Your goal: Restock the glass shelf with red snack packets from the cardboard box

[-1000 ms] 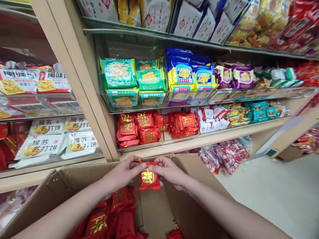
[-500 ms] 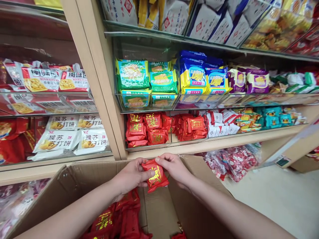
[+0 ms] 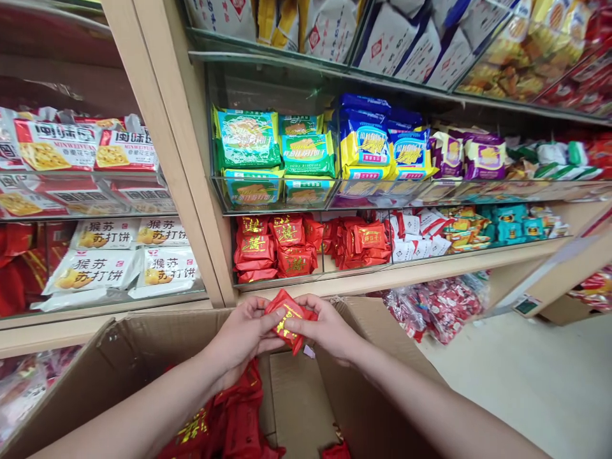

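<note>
Between my two hands is a small red snack packet (image 3: 290, 310) with gold print, tilted so one corner points up. My left hand (image 3: 248, 331) grips its left side, thumb on the front. On the right side, my right hand (image 3: 325, 325) closes its thumb and fingers on the packet too. Both hands are above the open cardboard box (image 3: 301, 401), near its far rim. Inside the box, partly hidden by my left forearm, lie several red packets (image 3: 239, 414) with gold print. A small pale scrap (image 3: 309, 351) shows just below the held packet.
Just beyond the box, a low shelf bin holds similar red packets (image 3: 255, 248). Green biscuit packs (image 3: 246, 140) and blue-yellow packs (image 3: 366, 143) stand behind glass above it. White packs (image 3: 90, 271) fill the left shelf. Bagged red goods (image 3: 452, 306) lie under the shelf at right.
The packet has been turned, its corner now pointing upward. My right hand has shifted from its top edge to its right side, thumb across the front. The view has shifted slightly.
</note>
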Demonstrator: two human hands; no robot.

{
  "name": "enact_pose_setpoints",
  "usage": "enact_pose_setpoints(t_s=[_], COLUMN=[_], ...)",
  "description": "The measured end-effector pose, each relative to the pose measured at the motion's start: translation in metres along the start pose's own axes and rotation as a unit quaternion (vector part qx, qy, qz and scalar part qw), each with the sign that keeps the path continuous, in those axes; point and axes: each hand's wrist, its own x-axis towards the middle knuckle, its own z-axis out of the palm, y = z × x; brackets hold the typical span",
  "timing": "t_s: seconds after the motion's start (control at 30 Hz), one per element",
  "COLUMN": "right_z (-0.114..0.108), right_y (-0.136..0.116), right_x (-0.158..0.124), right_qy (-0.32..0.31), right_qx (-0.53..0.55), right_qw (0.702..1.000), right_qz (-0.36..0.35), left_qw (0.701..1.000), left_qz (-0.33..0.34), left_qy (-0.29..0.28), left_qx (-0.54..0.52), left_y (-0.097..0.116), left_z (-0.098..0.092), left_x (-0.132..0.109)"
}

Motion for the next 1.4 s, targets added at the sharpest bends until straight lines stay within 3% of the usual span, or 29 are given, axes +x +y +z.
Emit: enact_pose_setpoints(t_s=[0.23, 0.33, 0.4, 0.47, 0.57, 0.67, 0.8, 1.0, 1.17, 1.3, 1.4], right_z=[-0.004, -0.007, -0.009, -0.008, 0.002, 0.02, 0.042, 0.056, 0.059, 0.057, 0.053], right_y=[0.007, 0.007, -0.006, -0.027, -0.064, -0.087, -0.098, -0.107, -0.109, -0.107, -0.108], right_x=[-0.006, -0.006, -0.002, 0.009, 0.036, 0.07, 0.099, 0.109, 0.117, 0.108, 0.09], right_qy=[-0.058, -0.07, -0.048, -0.002, 0.025, 0.013, -0.004, -0.056, -0.048, -0.057, -0.021], right_qx=[-0.038, -0.12, -0.225, -0.364, -0.548, -0.667, -0.754, -0.774, -0.775, -0.77, -0.752], right_qw=[0.997, 0.99, 0.972, 0.918, 0.783, 0.686, 0.614, 0.596, 0.599, 0.593, 0.589], right_qz=[0.029, 0.018, -0.042, -0.157, -0.293, -0.289, -0.235, -0.207, -0.198, -0.228, -0.297], left_qw=[0.995, 0.992, 0.989, 0.985, 0.981, 0.979, 0.976, 0.975, 0.972, 0.968, 0.966], left_qz=[0.083, 0.112, 0.138, 0.161, 0.18, 0.189, 0.204, 0.21, 0.221, 0.232, 0.239], left_qy=[0.008, 0.024, 0.032, 0.042, 0.056, 0.066, 0.07, 0.065, 0.064, 0.065, 0.07], left_qx=[0.052, 0.052, 0.05, 0.05, 0.051, 0.046, 0.035, 0.038, 0.052, 0.067, 0.076], left_y=[-0.006, -0.012, -0.013, -0.01, -0.005, 0.0, 0.004, 0.005, 0.003, 0.005, 0.01], left_z=[-0.003, -0.006, -0.01, -0.014, -0.019, -0.019, -0.015, -0.015, -0.017, -0.018, -0.019], left_x=[0.005, 0.01, 0.014, 0.017, 0.023, 0.028, 0.032, 0.033, 0.036, 0.036, 0.039])
